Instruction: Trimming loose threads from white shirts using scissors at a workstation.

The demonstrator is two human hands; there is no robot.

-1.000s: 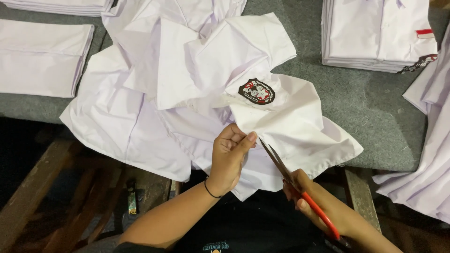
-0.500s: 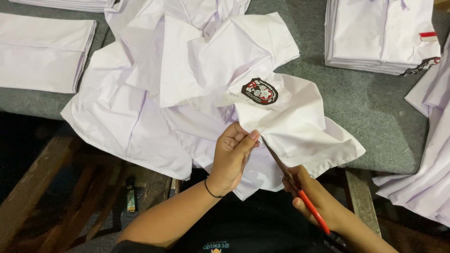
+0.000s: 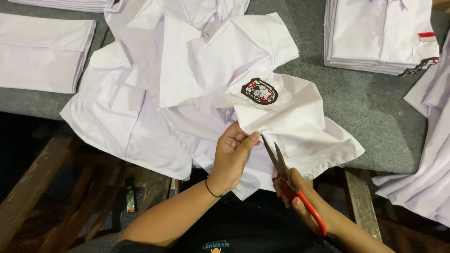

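— White shirt (image 3: pixel 197 93) lay on the grey worktop (image 3: pixel 375 112)?
— Yes. My left hand (image 3: pixel 233 159) pinched its edge; right hand (image 3: pixel 293 187) gripped red scissors (image 3: pixel 290 185), blades parted. Trimming step, I judged; next needs a careful snip.

One label shows clearly: an embroidered badge (image 3: pixel 259 91), centre of the frame and slightly above the middle, sewn flat on a white shirt (image 3: pixel 290 122). Its outline is shield-like. A dark border encloses a red and white interior.

At the upper right of the frame, a small red rectangular tag (image 3: pixel 427 34) sits on the top garment of a folded stack (image 3: pixel 375 33). Below it, at the stack's right edge, a dark patterned patch (image 3: pixel 424 64) shows edge-on; its shape cannot be made out.
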